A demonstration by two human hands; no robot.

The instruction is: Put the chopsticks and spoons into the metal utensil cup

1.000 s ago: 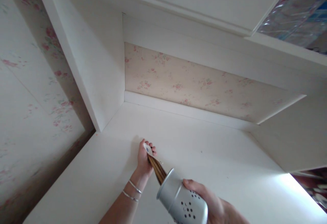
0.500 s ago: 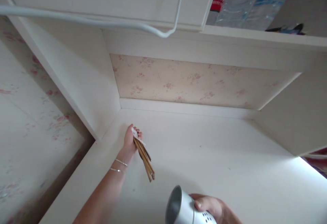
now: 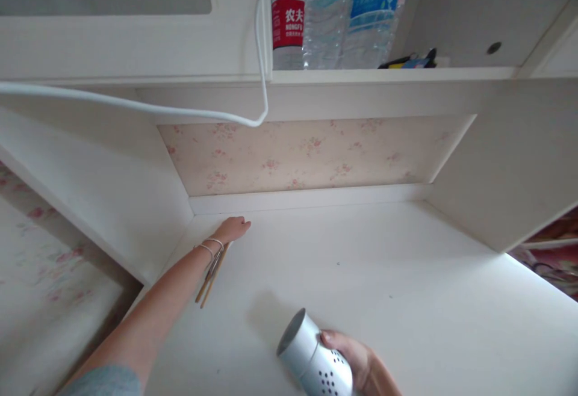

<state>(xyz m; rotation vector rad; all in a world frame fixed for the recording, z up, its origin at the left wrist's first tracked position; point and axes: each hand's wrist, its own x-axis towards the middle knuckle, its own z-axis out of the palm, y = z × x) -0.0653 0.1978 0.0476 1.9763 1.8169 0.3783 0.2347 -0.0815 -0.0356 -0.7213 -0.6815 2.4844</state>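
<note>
My left hand [image 3: 233, 227] is closed near the back left corner of the white tabletop. Thin wooden chopsticks [image 3: 210, 284] stick out from under my wrist, pointing back towards me. Their other ends are hidden by my palm and wrist. At the lower middle, my right hand [image 3: 352, 357] is wrapped around a silver metal utensil holder [image 3: 311, 351] with rows of round holes. The holder is tilted, its open mouth facing up and left. It looks empty as far as its rim shows.
Above the tabletop [image 3: 361, 300] runs a shelf with plastic bottles [image 3: 332, 29]. A white cable [image 3: 198, 112] hangs in front of the cabinet. White side panels [image 3: 487, 173] close off the left and right. Floral wallpaper [image 3: 289, 155] shows at the back.
My left hand has turned palm down, and the chopsticks have swung to lie under the wrist. The holder has tipped a little more into view. My head view has shifted right and up.
</note>
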